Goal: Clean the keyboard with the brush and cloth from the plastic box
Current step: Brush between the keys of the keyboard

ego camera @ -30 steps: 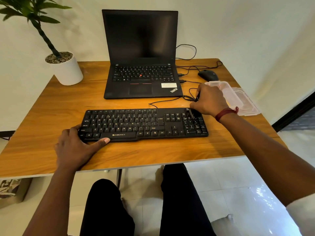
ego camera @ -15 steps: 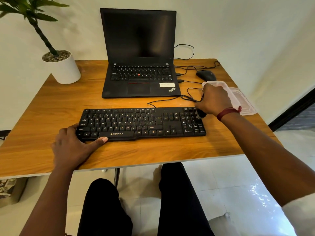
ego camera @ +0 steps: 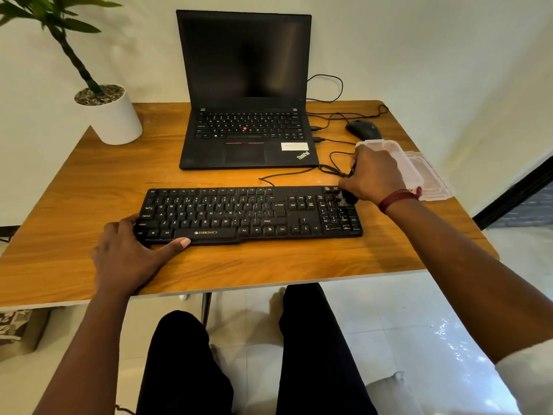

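You sit at a wooden table (ego camera: 74,205) set against a plain pale wall (ego camera: 419,40), with glossy white floor tiles (ego camera: 419,324) catching light on your right.

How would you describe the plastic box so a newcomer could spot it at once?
On the wooden table, go to the right edge, right of the open laptop. The plastic box lies there, just behind the right hand that holds the brush, nearer than the black mouse. With its flat lid beside it, it is the only see-through thing; its neighbours are black.
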